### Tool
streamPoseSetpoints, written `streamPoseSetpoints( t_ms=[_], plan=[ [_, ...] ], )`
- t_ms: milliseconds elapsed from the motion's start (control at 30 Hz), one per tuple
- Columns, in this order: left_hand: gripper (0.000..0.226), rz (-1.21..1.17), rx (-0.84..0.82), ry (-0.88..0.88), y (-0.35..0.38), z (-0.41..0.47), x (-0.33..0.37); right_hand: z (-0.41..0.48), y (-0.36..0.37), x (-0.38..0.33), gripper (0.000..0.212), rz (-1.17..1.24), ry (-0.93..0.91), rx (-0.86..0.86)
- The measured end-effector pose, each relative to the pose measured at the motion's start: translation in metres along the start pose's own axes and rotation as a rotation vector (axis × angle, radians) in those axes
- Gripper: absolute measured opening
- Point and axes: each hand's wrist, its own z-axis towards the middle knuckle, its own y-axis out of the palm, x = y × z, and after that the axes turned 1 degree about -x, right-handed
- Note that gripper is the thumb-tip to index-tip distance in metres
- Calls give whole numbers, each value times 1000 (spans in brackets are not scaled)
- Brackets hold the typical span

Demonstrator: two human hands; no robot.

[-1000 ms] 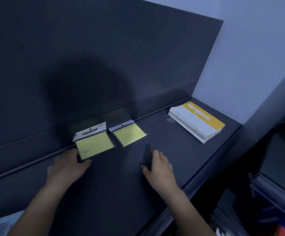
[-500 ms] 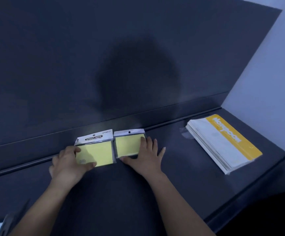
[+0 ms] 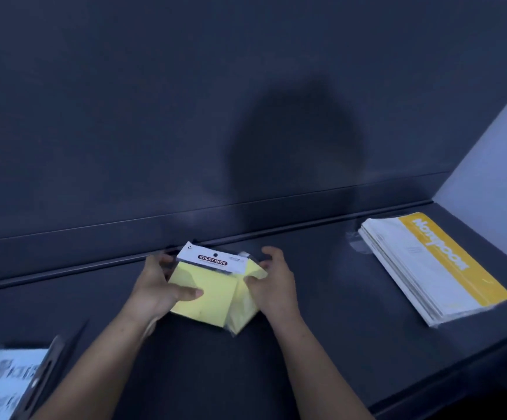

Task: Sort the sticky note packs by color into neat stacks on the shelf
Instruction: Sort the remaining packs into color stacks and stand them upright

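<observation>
Sticky note pack (image 3: pixel 210 286), yellow with a white header card, overlaps a second yellow pack (image 3: pixel 243 307) at mid-shelf (image 3: pixel 337 313), near the back rail. Left hand (image 3: pixel 155 286) grips the upper pack, thumb on top. Right hand (image 3: pixel 273 286) grips the lower pack. Booklet stack (image 3: pixel 428 268) lies well to the right.

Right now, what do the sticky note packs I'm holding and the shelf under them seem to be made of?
Sticky note packs: matte yellow paper pads in clear glossy film that glints and crinkles at the edges, topped by a white card header. Shelf: probably painted metal; dark, smooth, faint sheen.
</observation>
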Motion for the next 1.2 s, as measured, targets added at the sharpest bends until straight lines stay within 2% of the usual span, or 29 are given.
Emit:
streamPoseSetpoints(
  t_ms=[67,167,233,400,533,633,767,1033,1200],
  plan=[
    [52,-2,-58,-36,-10,-9,3,-3,-12,-3,52,40,49,-82],
    [23,17,-171,-26,-26,-28,6,-9,-23,-11,18,5,76,-276],
    [17,-5,-168,-1,-41,-41,8,-17,-24,-21,10,-3,78,-377],
    [12,-171,77,86,-100,-83,2,-51,-4,-66,25,81,7,-472],
    [13,-303,323,103,-171,-121,-19,-97,32,-113,14,250,-138,-558],
    [16,-368,433,55,-226,-155,-44,-141,68,-145,9,349,-215,-609],
    [15,-453,549,56,-295,-211,-85,-200,125,-179,11,406,-226,-694],
    [14,-550,752,15,-416,-335,-181,-356,260,-207,12,405,-207,-1004],
    [18,-603,873,-10,-470,-403,-229,-431,315,-219,11,476,-119,-1040]
  ],
)
